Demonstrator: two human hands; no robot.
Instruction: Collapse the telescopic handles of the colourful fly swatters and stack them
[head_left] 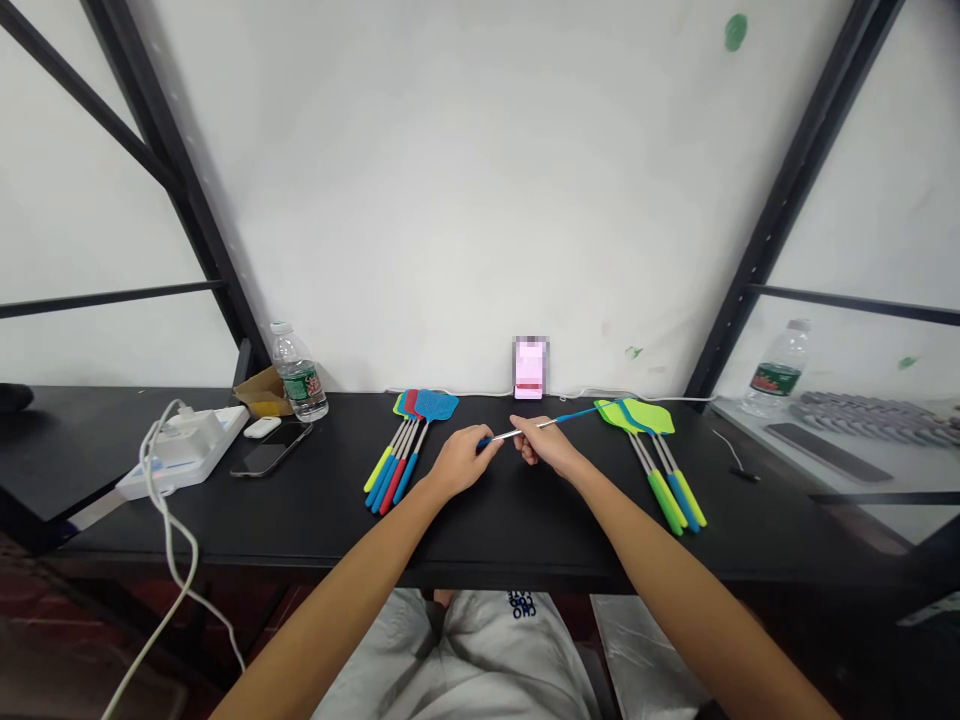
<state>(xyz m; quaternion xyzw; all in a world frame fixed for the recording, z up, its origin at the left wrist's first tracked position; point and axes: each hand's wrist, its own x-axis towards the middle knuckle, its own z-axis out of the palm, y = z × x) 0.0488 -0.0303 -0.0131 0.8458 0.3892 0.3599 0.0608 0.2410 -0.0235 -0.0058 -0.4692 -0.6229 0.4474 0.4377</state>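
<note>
My left hand (463,462) is closed in a pinch on the blue grip end of a fly swatter (551,423) held over the black table (480,540). My right hand (541,443) grips the same swatter's silver rod a little further along. The rod runs up to the right, and its blue head lies among the green swatter heads there. A pile of several swatters (409,440) with blue, red and green heads lies just left of my left hand. Another pile of swatters with green heads (654,455) lies to the right of my right hand.
A pink phone (530,368) stands against the white wall. At the left are a water bottle (298,372), a dark phone (270,452), a white power strip with a cable (182,448) and a small cardboard box (262,392). Another bottle (778,372) stands at the far right.
</note>
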